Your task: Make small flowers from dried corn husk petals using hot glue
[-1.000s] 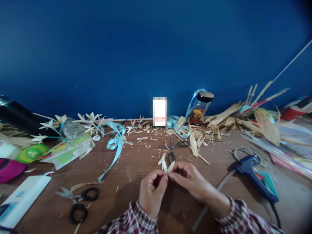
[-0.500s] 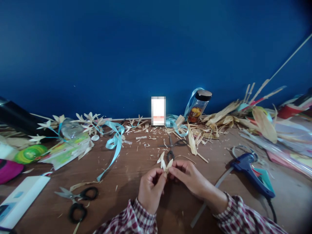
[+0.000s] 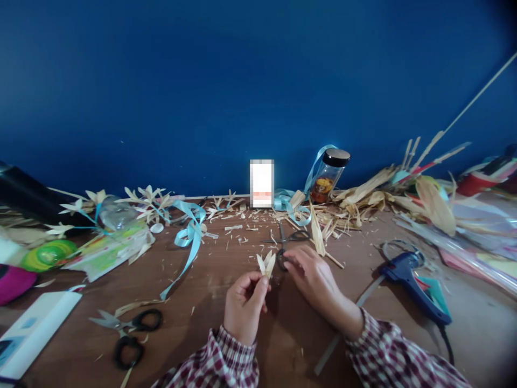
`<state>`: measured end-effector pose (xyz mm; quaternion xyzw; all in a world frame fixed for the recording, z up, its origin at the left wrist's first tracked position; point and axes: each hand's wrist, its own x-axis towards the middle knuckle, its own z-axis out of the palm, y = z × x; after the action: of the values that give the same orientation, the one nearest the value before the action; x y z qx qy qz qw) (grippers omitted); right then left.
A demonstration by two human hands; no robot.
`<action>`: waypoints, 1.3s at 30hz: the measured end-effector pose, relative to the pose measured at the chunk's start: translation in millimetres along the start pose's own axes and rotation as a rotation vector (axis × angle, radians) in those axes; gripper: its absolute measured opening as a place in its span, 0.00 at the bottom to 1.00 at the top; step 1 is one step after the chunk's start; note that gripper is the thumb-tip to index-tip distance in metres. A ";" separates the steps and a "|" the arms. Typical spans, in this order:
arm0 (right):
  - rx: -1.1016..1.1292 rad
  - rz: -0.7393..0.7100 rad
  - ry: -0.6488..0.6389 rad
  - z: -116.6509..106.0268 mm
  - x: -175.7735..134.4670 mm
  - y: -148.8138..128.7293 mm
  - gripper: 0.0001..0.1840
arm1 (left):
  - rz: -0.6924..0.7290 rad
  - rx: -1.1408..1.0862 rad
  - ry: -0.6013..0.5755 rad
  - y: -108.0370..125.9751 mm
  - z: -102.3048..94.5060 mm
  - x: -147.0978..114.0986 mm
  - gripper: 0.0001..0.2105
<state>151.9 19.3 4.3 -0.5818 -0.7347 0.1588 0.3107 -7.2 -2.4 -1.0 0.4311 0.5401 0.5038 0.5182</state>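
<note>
**Ana:** Husk petals [image 3: 266, 264], then. Where do they sit?

**Ben:** Above the counter [image 3: 226, 302], near the middle, pinched at their base by the left hand [image 3: 243, 305]. Thumb and forefinger are closed on the bottom ends, and the pale tips fan upward.

**Ana:** And the right hand [image 3: 311, 277]?

**Ben:** It's apart from the petals, lying on the small scissors [image 3: 288, 245] just behind them. Its fingers curl at the near handle loop; I cannot tell whether they have closed on it or only touch it.

**Ana:** How would you expect the petals to handle?

**Ben:** Very light, I'd judge. Thin, dry and papery, stiff enough to stand up by themselves, but likely to split along the grain or crease if squeezed hard. They probably aren't slippery, though a loose pinch could let the fan slide apart.

**Ana:** So where is the best hold?

**Ben:** At the base, where the strips meet and the left hand already has them. Taking them by the tips would bend them.

**Ana:** Anything else close by?

**Ben:** Husk scraps [image 3: 246, 226] litter the counter behind. A blue ribbon [image 3: 189, 240] trails to the left, black scissors [image 3: 127, 331] lie nearer the left edge, and a glue gun [image 3: 416, 283] rests to the right. A jar [image 3: 330, 175] stands by the wall.
</note>
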 end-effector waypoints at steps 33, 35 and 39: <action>-0.073 0.132 0.099 -15.6 6.0 11.5 0.07 | -0.104 -0.295 0.202 -2.2 -15.3 21.9 0.15; 0.021 0.170 0.117 -14.9 5.8 11.3 0.14 | -0.162 -0.364 0.209 -1.0 -15.3 22.4 0.15; 0.131 0.097 -0.004 -10.7 2.7 6.1 0.22 | -0.241 -0.471 0.193 1.5 -15.7 23.1 0.14</action>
<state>163.0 22.2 9.5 -0.5947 -0.6943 0.2227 0.3386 -25.0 19.1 -3.1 0.1814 0.5023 0.5889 0.6066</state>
